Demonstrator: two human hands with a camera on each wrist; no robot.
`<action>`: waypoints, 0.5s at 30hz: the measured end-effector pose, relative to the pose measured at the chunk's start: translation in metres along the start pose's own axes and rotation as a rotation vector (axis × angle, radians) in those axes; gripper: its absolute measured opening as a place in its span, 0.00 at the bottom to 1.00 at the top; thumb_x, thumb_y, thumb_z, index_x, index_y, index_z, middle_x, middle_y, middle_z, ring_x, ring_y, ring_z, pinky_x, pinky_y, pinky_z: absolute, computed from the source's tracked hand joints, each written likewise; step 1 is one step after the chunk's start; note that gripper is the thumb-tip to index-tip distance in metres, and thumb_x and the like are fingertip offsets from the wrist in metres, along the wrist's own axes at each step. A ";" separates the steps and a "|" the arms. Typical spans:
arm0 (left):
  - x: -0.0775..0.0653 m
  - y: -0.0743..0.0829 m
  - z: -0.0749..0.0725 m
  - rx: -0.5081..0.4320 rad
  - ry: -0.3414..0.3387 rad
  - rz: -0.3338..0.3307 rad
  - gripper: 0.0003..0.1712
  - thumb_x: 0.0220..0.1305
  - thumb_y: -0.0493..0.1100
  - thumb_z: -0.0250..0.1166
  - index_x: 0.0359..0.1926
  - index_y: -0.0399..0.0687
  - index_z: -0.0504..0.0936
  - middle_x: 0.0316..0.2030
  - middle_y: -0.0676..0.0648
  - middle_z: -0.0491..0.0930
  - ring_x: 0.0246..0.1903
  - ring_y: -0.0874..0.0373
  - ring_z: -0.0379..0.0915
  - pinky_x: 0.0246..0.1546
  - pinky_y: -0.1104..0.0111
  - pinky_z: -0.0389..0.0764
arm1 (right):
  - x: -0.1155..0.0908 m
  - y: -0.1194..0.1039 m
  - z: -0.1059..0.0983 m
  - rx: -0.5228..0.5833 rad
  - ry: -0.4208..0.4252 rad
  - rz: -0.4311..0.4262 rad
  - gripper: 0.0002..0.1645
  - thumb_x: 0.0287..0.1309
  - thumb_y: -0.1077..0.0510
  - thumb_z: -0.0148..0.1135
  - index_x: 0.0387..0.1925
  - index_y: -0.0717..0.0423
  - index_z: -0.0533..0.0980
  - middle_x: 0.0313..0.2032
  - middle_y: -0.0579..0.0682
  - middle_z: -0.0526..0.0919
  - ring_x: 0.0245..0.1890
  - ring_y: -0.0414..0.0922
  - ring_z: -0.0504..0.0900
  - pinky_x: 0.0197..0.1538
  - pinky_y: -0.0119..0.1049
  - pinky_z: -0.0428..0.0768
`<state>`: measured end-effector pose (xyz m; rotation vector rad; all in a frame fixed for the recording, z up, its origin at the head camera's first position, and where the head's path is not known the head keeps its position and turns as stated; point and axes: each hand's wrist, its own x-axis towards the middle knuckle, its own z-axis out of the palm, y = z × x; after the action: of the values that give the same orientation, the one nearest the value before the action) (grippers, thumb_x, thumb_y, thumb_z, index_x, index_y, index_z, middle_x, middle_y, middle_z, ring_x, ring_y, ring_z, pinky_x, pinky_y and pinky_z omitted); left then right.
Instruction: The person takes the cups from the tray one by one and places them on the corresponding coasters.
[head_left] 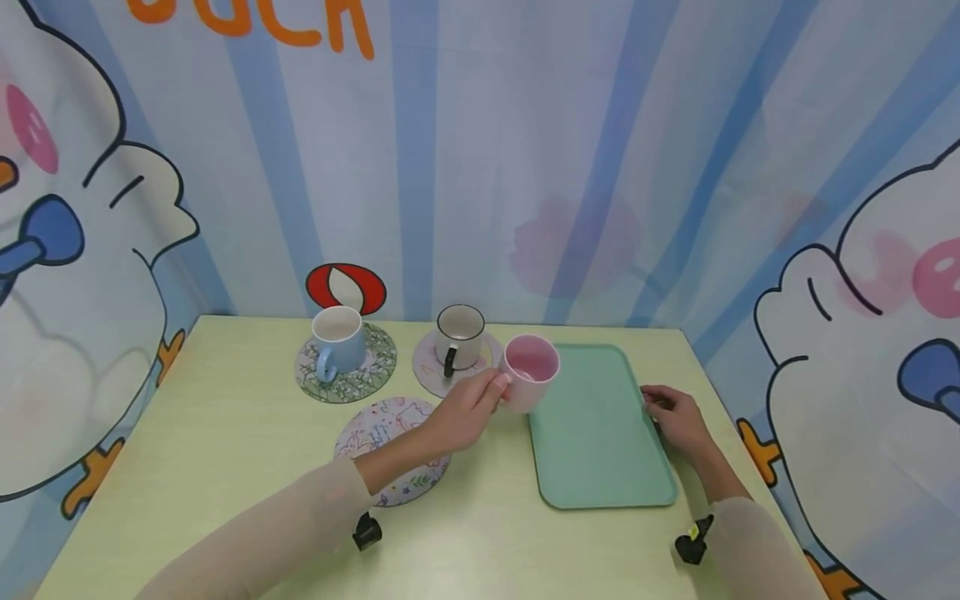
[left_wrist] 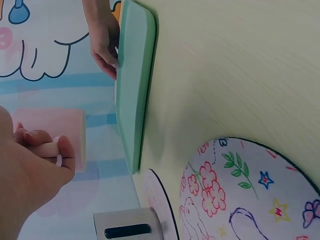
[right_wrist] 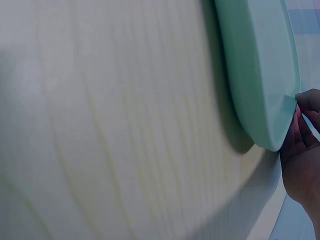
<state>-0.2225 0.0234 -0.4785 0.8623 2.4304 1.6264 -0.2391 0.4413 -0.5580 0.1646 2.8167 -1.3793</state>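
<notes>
My left hand (head_left: 465, 410) grips a pink mug (head_left: 529, 371) by its handle, holding it above the table. The mug's mouth faces up, near the left edge of a green tray (head_left: 600, 433). In the left wrist view, my fingers curl round the handle of the mug (left_wrist: 55, 125). My right hand (head_left: 678, 421) is at the tray's right edge. Seen from the right wrist, its thumb and fingers pinch the rim of the tray (right_wrist: 272, 70); the fingers are partly hidden beneath it.
A blue mug (head_left: 341, 340) stands on a patterned round mat (head_left: 378, 367) at the back left. Beside it, a white mug (head_left: 461, 337) with a black handle sits on a pale round mat (head_left: 427, 373). Another decorated round mat (head_left: 386, 421) lies partly under my left forearm.
</notes>
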 end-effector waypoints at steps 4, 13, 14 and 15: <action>-0.004 -0.004 -0.004 -0.006 0.006 -0.003 0.21 0.88 0.51 0.43 0.44 0.45 0.78 0.26 0.52 0.69 0.28 0.59 0.64 0.34 0.66 0.72 | 0.001 0.001 0.000 0.002 -0.007 0.011 0.24 0.79 0.63 0.55 0.70 0.66 0.73 0.55 0.64 0.80 0.48 0.48 0.78 0.41 0.31 0.80; -0.018 -0.008 -0.017 0.001 0.010 -0.038 0.21 0.88 0.55 0.44 0.46 0.48 0.77 0.27 0.51 0.68 0.29 0.58 0.65 0.33 0.66 0.71 | 0.001 0.000 -0.001 0.011 0.000 -0.008 0.23 0.78 0.64 0.55 0.69 0.67 0.74 0.54 0.66 0.80 0.49 0.49 0.80 0.43 0.29 0.81; -0.021 -0.008 -0.019 0.000 0.010 -0.041 0.21 0.88 0.56 0.44 0.46 0.48 0.76 0.27 0.50 0.68 0.29 0.58 0.65 0.32 0.67 0.71 | 0.001 0.000 -0.001 0.010 0.001 -0.007 0.23 0.78 0.64 0.55 0.69 0.67 0.74 0.54 0.66 0.80 0.49 0.49 0.80 0.43 0.29 0.81; -0.023 -0.009 -0.021 -0.001 0.012 -0.043 0.21 0.88 0.56 0.44 0.46 0.48 0.76 0.27 0.50 0.68 0.29 0.58 0.65 0.32 0.67 0.71 | 0.001 0.001 -0.001 0.011 0.002 -0.005 0.23 0.78 0.64 0.55 0.69 0.67 0.74 0.54 0.65 0.80 0.49 0.48 0.80 0.43 0.29 0.81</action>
<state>-0.2150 -0.0079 -0.4822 0.7962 2.4383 1.6230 -0.2400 0.4425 -0.5580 0.1589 2.8131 -1.3969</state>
